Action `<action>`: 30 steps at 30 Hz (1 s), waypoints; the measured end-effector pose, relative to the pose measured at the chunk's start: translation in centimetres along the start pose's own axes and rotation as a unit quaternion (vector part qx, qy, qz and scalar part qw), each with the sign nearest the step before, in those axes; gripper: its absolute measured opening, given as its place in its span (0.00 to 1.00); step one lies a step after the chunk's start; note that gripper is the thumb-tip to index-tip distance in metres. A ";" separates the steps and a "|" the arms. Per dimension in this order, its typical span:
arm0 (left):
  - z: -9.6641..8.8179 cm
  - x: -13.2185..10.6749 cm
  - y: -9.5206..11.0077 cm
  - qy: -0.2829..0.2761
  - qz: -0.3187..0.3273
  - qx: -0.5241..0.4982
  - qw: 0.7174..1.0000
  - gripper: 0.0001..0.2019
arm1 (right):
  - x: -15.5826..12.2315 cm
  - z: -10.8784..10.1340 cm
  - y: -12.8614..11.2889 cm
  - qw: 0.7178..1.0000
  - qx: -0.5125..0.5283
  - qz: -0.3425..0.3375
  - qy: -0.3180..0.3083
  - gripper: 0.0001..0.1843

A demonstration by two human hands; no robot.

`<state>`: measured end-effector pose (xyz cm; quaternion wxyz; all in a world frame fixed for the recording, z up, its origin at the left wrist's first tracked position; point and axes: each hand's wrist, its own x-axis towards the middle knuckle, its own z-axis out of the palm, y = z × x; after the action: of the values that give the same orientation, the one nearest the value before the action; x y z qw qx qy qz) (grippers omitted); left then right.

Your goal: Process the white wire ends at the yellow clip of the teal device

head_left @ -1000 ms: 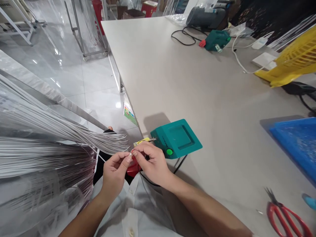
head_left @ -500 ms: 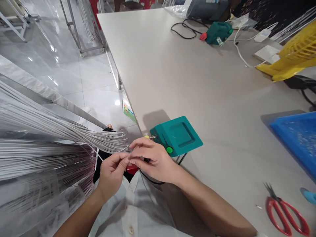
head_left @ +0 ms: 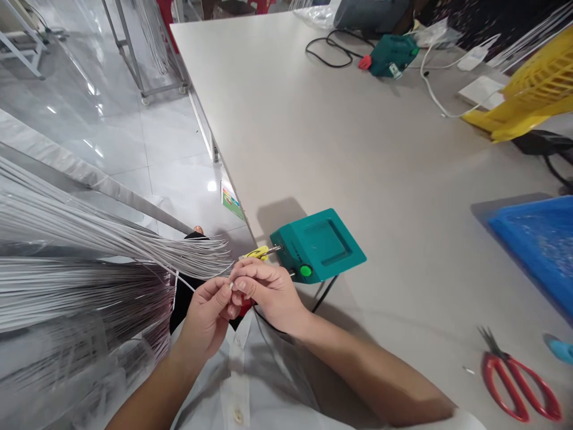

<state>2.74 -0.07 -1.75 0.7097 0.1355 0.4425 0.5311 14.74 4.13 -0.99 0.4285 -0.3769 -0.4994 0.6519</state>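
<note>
My left hand (head_left: 206, 315) is closed in a pinch on a white wire (head_left: 185, 283) that runs out of the bundle at the left. My right hand (head_left: 274, 294) meets it, thumb and fingertips closed on the wire's end, where a small white tip shows. Beyond the hands, at the table edge, sits a green tester box (head_left: 332, 263) with a green button (head_left: 305, 270). A yellow clip (head_left: 256, 253) is attached to a metal post on the box. Something red shows partly behind my right fingers.
A thick bundle of white wires (head_left: 147, 239) hangs on a rack at the left. Red-handled scissors (head_left: 519, 385) lie on the table (head_left: 358, 143) at right, near a blue tray (head_left: 537, 245). A second green box (head_left: 391, 57) and a yellow fan (head_left: 532, 89) stand farther back.
My right hand has drawn down and slightly left, its fingers curling in at the wire's end. More of the yellow clip now shows. My left hand stays nearly in place.
</note>
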 end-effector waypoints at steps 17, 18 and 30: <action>0.3 -0.6 -0.8 0.016 -0.009 0.024 1.000 0.11 | -0.3 0.1 0.3 0.992 0.086 0.090 -0.027 0.11; 0.3 -0.6 -0.9 0.016 -0.004 0.032 0.999 0.11 | -0.3 0.1 0.1 0.996 0.053 0.070 -0.024 0.11; -0.7 -0.8 -0.3 0.060 0.109 0.236 0.964 0.07 | 0.6 -2.1 -0.1 0.809 -0.491 -0.316 -0.066 0.11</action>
<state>2.31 -1.06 -2.00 0.5678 0.3145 0.5794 0.4929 16.47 5.41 -1.36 0.3349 -0.3142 -0.8716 0.1716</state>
